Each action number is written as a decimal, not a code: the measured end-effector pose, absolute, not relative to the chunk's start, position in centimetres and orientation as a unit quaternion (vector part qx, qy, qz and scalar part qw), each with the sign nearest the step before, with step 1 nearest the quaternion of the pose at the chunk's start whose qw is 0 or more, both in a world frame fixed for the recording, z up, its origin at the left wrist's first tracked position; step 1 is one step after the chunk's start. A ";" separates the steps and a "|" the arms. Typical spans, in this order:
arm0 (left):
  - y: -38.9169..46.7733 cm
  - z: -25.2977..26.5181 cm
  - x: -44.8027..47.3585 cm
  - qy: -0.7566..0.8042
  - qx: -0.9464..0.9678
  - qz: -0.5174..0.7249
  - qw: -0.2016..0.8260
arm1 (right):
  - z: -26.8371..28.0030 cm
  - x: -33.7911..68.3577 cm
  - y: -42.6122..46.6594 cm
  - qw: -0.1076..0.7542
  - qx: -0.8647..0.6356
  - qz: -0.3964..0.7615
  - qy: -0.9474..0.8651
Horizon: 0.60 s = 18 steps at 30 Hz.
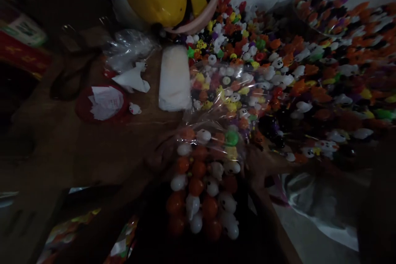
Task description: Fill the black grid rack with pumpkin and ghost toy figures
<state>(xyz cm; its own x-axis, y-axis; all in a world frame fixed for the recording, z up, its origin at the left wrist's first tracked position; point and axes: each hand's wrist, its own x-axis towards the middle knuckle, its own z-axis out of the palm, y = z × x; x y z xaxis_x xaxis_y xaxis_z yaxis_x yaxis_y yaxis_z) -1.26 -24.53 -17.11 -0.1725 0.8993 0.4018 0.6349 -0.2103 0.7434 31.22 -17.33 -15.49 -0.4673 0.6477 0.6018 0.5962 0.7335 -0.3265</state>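
Your left hand and right hand are at the 2 sides of a clear, glossy plastic bag, close against its edges; the fingers are too dark for you to tell how far they are bent or how firmly they have hold of it. The bag is in front of your body, at the near edge of a brown tabletop, its bare upper part spread towards the far side. As far as the work shows, filling looks well along: small, round orange and white plastic toys sit below in about 4 uneven columns, with 1 green toy near the top. The bag's mouth looks unsealed, though its rim is hard to make out. The film is wrinkled, with bright glints, and dark faces mark some white toys. Beyond it, a large heap of loose multicoloured plastic toys lies outside any bag you hold. A flat white rectangular stack sits just left of the heap, and farther left lie white printed paper slips.
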 end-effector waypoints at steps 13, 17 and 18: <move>-23.9 -12.8 -0.8 0.600 0.676 0.428 0.030 | -13.8 30.2 -15.5 0.293 -0.449 0.140 -0.832; -23.6 -10.4 -1.3 0.556 0.729 0.400 0.017 | -10.8 30.2 -16.3 0.283 -0.418 0.120 -0.855; -23.4 -9.9 -1.3 0.542 0.740 0.398 0.022 | -10.2 30.2 -16.6 0.282 -0.410 0.101 -0.861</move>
